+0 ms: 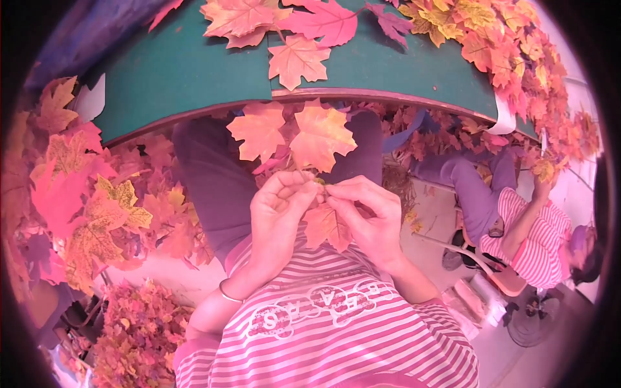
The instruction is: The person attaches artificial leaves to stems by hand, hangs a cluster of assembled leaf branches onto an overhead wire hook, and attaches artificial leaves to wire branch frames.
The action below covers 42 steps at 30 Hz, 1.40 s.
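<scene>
Above my lap, both hands meet at the stem of a spray of artificial maple leaves. My left hand [281,213] pinches the stem with thumb and fingertips. From the other side, my right hand [367,213] is closed on the same spot, with a small greenish bit [319,182] showing between the fingertips. Two orange leaves [321,134] stand up beyond my fingers, and another orange leaf [328,226] hangs below them. Exactly how the stem parts join is hidden by my fingers.
A green table [187,77] curves ahead, with loose leaves [299,60] along it. Leaf heaps lie at left [97,207], lower left [139,330] and upper right [517,58]. A seated co-worker [530,239] in a striped shirt handles leaves at right.
</scene>
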Each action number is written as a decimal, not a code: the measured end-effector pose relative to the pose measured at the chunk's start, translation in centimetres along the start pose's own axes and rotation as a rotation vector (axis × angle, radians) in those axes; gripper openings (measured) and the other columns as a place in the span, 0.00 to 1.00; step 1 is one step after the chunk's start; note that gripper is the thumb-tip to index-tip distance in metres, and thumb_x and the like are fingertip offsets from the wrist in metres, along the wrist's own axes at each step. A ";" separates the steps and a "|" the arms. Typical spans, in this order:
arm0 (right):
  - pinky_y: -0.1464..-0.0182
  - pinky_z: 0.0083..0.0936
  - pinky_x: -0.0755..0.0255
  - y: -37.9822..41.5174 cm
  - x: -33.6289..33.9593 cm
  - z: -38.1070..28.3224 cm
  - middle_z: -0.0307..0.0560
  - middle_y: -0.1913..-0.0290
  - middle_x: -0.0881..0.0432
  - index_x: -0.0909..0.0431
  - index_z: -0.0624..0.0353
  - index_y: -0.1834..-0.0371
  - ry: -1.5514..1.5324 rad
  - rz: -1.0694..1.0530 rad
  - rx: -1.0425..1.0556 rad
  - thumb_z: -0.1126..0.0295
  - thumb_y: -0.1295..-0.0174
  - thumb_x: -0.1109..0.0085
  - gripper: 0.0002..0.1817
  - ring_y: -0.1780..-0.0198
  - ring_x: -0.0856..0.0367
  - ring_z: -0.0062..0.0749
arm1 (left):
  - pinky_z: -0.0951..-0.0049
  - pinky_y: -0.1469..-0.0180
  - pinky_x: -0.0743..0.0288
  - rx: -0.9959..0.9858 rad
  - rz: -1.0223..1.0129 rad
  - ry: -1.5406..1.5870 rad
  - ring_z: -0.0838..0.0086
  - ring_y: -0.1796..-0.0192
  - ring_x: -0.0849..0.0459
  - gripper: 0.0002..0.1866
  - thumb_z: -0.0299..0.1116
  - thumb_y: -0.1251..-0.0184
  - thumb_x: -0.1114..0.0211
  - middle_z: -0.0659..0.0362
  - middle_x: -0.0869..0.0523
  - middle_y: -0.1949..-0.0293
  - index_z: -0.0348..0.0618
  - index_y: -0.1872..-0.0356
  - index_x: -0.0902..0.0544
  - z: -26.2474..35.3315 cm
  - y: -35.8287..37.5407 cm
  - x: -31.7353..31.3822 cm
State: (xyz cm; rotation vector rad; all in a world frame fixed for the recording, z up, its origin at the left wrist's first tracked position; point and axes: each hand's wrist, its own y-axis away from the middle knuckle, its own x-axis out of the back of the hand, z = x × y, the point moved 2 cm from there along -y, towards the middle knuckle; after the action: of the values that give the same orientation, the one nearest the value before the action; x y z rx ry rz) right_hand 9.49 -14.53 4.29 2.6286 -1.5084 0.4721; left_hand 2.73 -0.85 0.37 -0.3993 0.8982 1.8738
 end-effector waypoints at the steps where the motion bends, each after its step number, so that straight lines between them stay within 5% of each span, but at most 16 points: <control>1: 0.61 0.23 0.19 0.0 0.0 -0.1 0.52 0.64 0.14 0.15 0.70 0.58 0.009 -0.008 0.001 0.86 0.44 0.34 0.10 0.62 0.13 0.34 | 0.77 0.49 0.19 -0.014 0.002 -0.004 0.78 0.58 0.15 0.08 0.22 0.28 0.38 0.56 0.14 0.59 0.33 0.52 0.22 0.0 0.1 0.0; 9: 0.67 0.29 0.23 0.2 -0.1 0.1 0.52 0.68 0.19 0.17 0.67 0.62 0.166 -0.040 0.094 0.86 0.49 0.34 0.10 0.67 0.17 0.42 | 0.79 0.51 0.20 -0.037 0.007 -0.073 0.81 0.56 0.16 0.02 0.20 0.29 0.36 0.60 0.15 0.56 0.34 0.60 0.19 -0.6 0.4 0.3; 18: 0.66 0.42 0.23 -1.0 3.5 0.9 0.52 0.66 0.26 0.28 0.62 0.62 0.325 -0.459 0.249 0.73 0.42 0.38 0.09 0.64 0.20 0.51 | 0.73 0.54 0.19 0.337 -0.088 -0.045 0.78 0.56 0.19 0.04 0.31 0.23 0.40 0.64 0.19 0.58 0.43 0.56 0.23 -3.4 0.3 1.0; 19: 0.65 0.42 0.23 -2.2 4.8 0.3 0.51 0.66 0.26 0.27 0.61 0.63 0.419 -0.428 0.322 0.70 0.40 0.36 0.10 0.64 0.19 0.50 | 0.71 0.53 0.19 0.329 -0.125 -0.117 0.73 0.52 0.17 0.10 0.33 0.22 0.43 0.60 0.18 0.54 0.44 0.46 0.25 -5.1 -0.1 2.8; 20: 0.64 0.40 0.23 -4.6 7.2 -1.2 0.51 0.66 0.26 0.26 0.59 0.64 0.496 -0.304 0.452 0.69 0.41 0.35 0.09 0.64 0.19 0.47 | 0.75 0.60 0.18 0.374 -0.061 -0.112 0.78 0.62 0.18 0.04 0.31 0.20 0.45 0.62 0.20 0.61 0.42 0.56 0.26 -5.1 -0.5 2.2; 22: 0.61 0.35 0.22 -9.8 13.6 -2.5 0.44 0.68 0.22 0.23 0.57 0.69 0.717 0.058 0.610 0.71 0.42 0.37 0.04 0.62 0.20 0.41 | 0.74 0.58 0.17 0.318 -0.008 -0.185 0.78 0.61 0.18 0.05 0.32 0.20 0.46 0.62 0.20 0.63 0.42 0.55 0.26 -5.7 -1.4 2.8; 24: 0.60 0.38 0.24 -16.2 22.4 -4.2 0.49 0.68 0.21 0.21 0.61 0.68 0.898 0.435 0.749 0.77 0.43 0.41 0.02 0.63 0.20 0.46 | 0.74 0.55 0.18 0.260 -0.022 -0.164 0.75 0.57 0.16 0.08 0.34 0.19 0.47 0.59 0.19 0.59 0.40 0.51 0.27 -4.4 -1.2 0.9; 26: 0.54 0.39 0.24 -22.5 31.3 -1.8 0.53 0.65 0.19 0.16 0.62 0.63 0.956 0.642 0.642 0.78 0.44 0.40 0.06 0.58 0.19 0.50 | 0.68 0.45 0.23 0.232 -0.048 -0.173 0.68 0.46 0.20 0.17 0.40 0.20 0.46 0.56 0.23 0.47 0.42 0.40 0.32 -4.1 -1.0 0.9; 28: 0.50 0.40 0.23 -27.6 37.9 0.9 0.55 0.63 0.19 0.14 0.57 0.57 1.099 0.611 0.426 0.81 0.50 0.32 0.15 0.54 0.18 0.51 | 0.57 0.27 0.35 0.235 -0.096 -0.215 0.55 0.29 0.29 0.35 0.51 0.23 0.44 0.50 0.32 0.27 0.46 0.23 0.40 -4.4 -0.9 3.0; 32: 0.51 0.41 0.21 -34.4 45.0 7.2 0.52 0.61 0.17 0.12 0.53 0.60 1.037 0.481 0.403 0.79 0.50 0.32 0.14 0.55 0.16 0.49 | 0.62 0.35 0.25 0.301 -0.071 0.252 0.61 0.36 0.23 0.25 0.41 0.21 0.42 0.55 0.24 0.37 0.46 0.29 0.33 -3.0 -1.5 1.2; 33: 0.51 0.42 0.21 -34.5 44.5 6.9 0.51 0.61 0.16 0.12 0.53 0.62 1.098 0.460 0.391 0.79 0.50 0.33 0.12 0.55 0.16 0.48 | 0.65 0.46 0.18 0.146 -0.104 0.020 0.66 0.43 0.17 0.17 0.38 0.19 0.49 0.54 0.20 0.44 0.41 0.37 0.32 -2.0 -1.9 -1.5; 36: 0.55 0.39 0.20 -35.4 44.9 6.6 0.49 0.61 0.15 0.14 0.52 0.63 1.365 0.391 0.487 0.74 0.47 0.36 0.08 0.56 0.15 0.45 | 0.65 0.48 0.18 0.125 -0.062 0.173 0.65 0.48 0.17 0.19 0.36 0.21 0.46 0.54 0.19 0.47 0.46 0.34 0.33 0.1 -2.3 -5.0; 37: 0.57 0.38 0.20 -36.3 46.0 7.8 0.48 0.61 0.14 0.15 0.52 0.63 1.390 0.370 0.568 0.72 0.45 0.38 0.07 0.56 0.15 0.44 | 0.62 0.45 0.19 0.108 -0.032 0.168 0.63 0.45 0.17 0.23 0.38 0.21 0.48 0.51 0.21 0.44 0.47 0.30 0.38 -0.5 -2.6 -3.8; 38: 0.53 0.32 0.23 -38.8 48.5 9.3 0.48 0.64 0.12 0.13 0.60 0.60 1.232 0.271 0.343 0.69 0.37 0.46 0.12 0.61 0.16 0.36 | 0.59 0.42 0.20 0.091 0.017 0.160 0.60 0.42 0.18 0.26 0.39 0.21 0.50 0.48 0.23 0.40 0.48 0.26 0.42 -1.5 -2.9 -1.7; 41: 0.61 0.21 0.27 -35.0 42.1 1.1 0.43 0.60 0.16 0.26 0.61 0.75 0.783 0.529 0.531 0.79 0.41 0.40 0.07 0.62 0.22 0.23 | 0.51 0.31 0.27 -0.054 -0.004 0.126 0.61 0.36 0.23 0.22 0.34 0.22 0.45 0.55 0.25 0.36 0.48 0.30 0.34 -4.1 -2.6 2.9; 42: 0.52 0.27 0.23 -34.0 40.2 -1.6 0.50 0.56 0.14 0.21 0.64 0.62 0.859 0.472 0.395 0.77 0.40 0.36 0.06 0.57 0.18 0.32 | 0.53 0.31 0.26 -0.077 0.052 0.078 0.62 0.39 0.20 0.22 0.28 0.24 0.43 0.54 0.24 0.38 0.46 0.32 0.33 -5.0 -2.6 4.6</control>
State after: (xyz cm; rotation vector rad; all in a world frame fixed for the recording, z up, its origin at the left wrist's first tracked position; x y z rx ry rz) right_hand 57.05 -30.06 20.86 1.7579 -1.7585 1.7953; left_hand 2.32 -0.90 -6.90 -0.5035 0.8972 1.9561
